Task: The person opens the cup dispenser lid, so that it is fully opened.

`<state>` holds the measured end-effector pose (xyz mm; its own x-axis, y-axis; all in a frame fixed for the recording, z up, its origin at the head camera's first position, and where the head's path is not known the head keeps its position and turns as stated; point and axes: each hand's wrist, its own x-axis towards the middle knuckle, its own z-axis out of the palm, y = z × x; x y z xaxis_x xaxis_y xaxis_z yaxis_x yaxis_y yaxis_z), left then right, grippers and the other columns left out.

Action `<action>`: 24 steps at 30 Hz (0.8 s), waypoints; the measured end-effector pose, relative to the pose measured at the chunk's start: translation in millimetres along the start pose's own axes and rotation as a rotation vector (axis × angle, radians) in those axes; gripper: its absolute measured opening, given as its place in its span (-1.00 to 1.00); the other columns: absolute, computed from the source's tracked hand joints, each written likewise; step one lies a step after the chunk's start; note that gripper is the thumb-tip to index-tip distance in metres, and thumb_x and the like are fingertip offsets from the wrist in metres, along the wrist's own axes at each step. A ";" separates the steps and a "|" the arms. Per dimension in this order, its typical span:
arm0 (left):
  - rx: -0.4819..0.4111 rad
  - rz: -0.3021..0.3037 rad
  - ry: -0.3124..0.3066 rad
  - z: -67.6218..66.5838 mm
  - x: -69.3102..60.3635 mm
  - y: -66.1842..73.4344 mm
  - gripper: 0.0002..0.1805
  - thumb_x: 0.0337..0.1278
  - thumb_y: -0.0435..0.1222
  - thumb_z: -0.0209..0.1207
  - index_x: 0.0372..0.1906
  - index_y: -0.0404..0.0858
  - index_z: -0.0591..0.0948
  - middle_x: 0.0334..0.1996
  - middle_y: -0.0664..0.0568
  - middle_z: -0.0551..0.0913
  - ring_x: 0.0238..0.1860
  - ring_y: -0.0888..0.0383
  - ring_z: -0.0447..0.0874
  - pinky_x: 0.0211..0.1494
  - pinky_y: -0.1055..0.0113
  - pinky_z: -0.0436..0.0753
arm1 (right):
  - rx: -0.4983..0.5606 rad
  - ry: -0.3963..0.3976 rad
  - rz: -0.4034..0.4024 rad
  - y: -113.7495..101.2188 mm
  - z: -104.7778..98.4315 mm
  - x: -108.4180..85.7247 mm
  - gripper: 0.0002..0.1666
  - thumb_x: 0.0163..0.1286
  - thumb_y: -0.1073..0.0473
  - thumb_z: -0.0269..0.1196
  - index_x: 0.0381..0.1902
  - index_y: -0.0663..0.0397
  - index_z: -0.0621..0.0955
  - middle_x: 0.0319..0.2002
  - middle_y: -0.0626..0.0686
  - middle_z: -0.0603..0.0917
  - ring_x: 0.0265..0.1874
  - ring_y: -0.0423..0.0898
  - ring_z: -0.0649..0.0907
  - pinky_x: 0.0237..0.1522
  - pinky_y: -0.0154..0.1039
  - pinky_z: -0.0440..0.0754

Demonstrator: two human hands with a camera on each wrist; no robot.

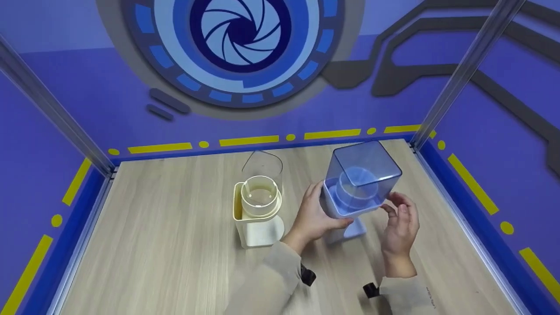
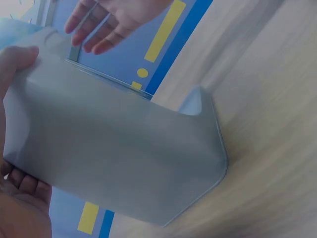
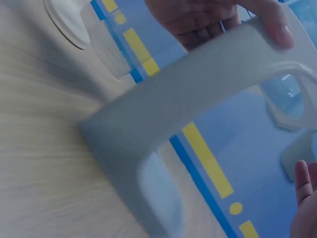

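Note:
My left hand (image 1: pixel 313 217) grips a pale blue dispenser (image 1: pixel 355 228) by its upper body, thumb across the front and fingers round the far side. A square, smoky clear tank (image 1: pixel 367 162) sits on its top, with a round collar showing through. In the left wrist view the dispenser's smooth flat side (image 2: pixel 119 144) slants across the picture, its foot toward the table. My right hand (image 1: pixel 400 225) is beside the tank's lower right edge with fingers loosely bent. A gap shows between the right hand (image 2: pixel 121 20) and the dispenser in the left wrist view.
A cream dispenser (image 1: pixel 264 234) with a round collar stands upright on the wooden table (image 1: pixel 175 236), left of my left hand. Behind it is a clear container (image 1: pixel 262 162). Blue panels with yellow marks (image 1: pixel 249 140) enclose the back and sides.

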<state>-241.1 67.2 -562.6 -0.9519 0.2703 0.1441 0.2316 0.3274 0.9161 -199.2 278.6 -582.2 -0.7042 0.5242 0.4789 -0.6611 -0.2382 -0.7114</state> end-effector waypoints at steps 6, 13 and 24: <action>-0.037 0.016 -0.042 -2.7 -5.2 -2.1 0.41 -0.32 0.01 0.85 0.75 -0.14 0.34 0.61 0.01 0.48 0.63 0.04 0.46 0.81 -0.04 0.41 | 0.037 -0.152 0.026 -18.1 12.1 20.1 -0.32 0.63 -0.09 0.26 0.47 0.24 0.51 0.35 0.17 0.59 0.42 0.02 0.53 0.43 -0.26 0.63; -0.057 0.025 -0.047 -3.3 -6.7 -3.8 0.40 -0.29 0.00 0.84 0.77 -0.09 0.32 0.63 0.03 0.45 0.63 0.07 0.44 0.81 -0.02 0.40 | 0.035 -0.513 0.219 -39.1 25.9 59.7 0.46 0.29 -0.43 0.58 0.84 -0.01 0.08 0.71 0.09 0.29 0.67 0.04 0.34 0.68 -0.26 0.39; -0.118 -0.018 -0.039 7.5 -9.9 4.7 0.65 -0.41 0.04 0.90 0.86 0.07 0.09 0.73 0.12 0.35 0.68 0.14 0.36 0.84 0.03 0.37 | -0.096 -0.700 0.211 -33.1 29.2 79.9 0.32 0.46 -0.26 0.55 0.88 -0.10 0.05 0.59 0.05 0.49 0.53 -0.03 0.57 0.53 -0.33 0.64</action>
<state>-229.1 72.9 -562.6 -0.9467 0.3010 0.1149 0.1874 0.2243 0.9563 -241.2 304.4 -505.3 -0.8357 -0.1767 0.5200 -0.4902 -0.1872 -0.8513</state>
